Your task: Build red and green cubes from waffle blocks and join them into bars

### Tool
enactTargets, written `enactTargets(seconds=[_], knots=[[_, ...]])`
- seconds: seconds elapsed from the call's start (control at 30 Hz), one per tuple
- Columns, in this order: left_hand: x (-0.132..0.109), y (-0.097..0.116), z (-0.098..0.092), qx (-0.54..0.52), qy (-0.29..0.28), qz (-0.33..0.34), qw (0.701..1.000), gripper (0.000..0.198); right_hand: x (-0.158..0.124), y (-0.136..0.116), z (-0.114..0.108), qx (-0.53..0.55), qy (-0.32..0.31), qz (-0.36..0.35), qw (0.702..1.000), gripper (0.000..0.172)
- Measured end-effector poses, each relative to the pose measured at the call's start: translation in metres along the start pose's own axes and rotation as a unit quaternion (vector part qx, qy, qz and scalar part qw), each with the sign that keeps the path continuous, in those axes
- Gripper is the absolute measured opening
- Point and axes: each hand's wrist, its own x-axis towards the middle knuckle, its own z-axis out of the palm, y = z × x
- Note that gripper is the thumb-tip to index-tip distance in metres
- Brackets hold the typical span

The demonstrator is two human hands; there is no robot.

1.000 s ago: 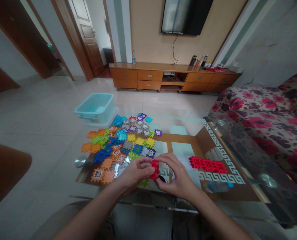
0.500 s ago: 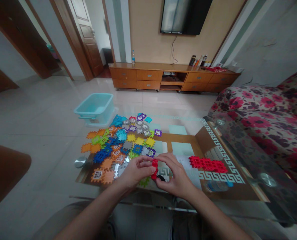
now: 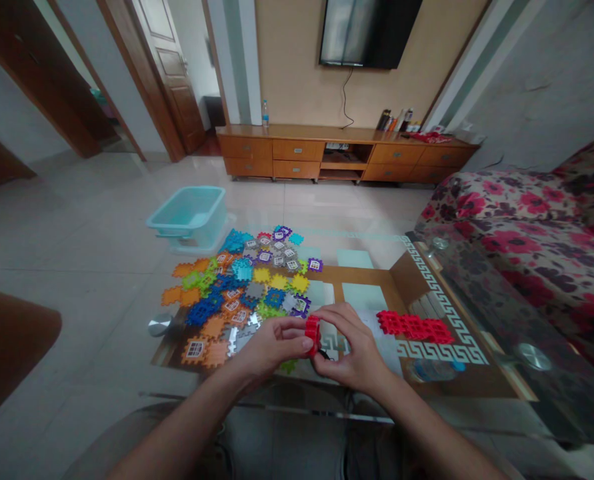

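Between my two hands, above the near edge of the glass table, is a red interlocking building piece (image 3: pixel 313 333) with notched edges. My left hand (image 3: pixel 275 343) grips its left side, thumb in front and fingers behind. My right hand (image 3: pixel 351 347) pinches the same piece from the right, with fingertips at its top and the thumb low. Part of the piece is hidden by the fingers. To the right of my hands lies a row of joined red pieces (image 3: pixel 415 327) on the table. Left of them spread many loose coloured pieces, with yellow pieces (image 3: pixel 279 283) and orange pieces (image 3: pixel 215 353) among them.
The glass table (image 3: pixel 367 259) has a patterned border. A light blue plastic tub (image 3: pixel 191 217) stands beyond its far left corner. Under the glass at the right lies a plastic bottle (image 3: pixel 434 371). A flowered sofa (image 3: pixel 521 207) flanks the right side.
The red piece has turned slightly between my hands, showing more of its open face. Both hands remain in nearly the same place.
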Motion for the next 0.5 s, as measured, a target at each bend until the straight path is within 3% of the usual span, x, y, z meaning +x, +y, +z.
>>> enactTargets(seconds=[0.5], knots=[[-0.0007, -0.0015, -0.0023, 0.039, 0.005, -0.018, 0.999, 0.055, -0.004, 0.0037, 0.0037, -0.003, -0.034, -0.016, 0.999, 0.07]])
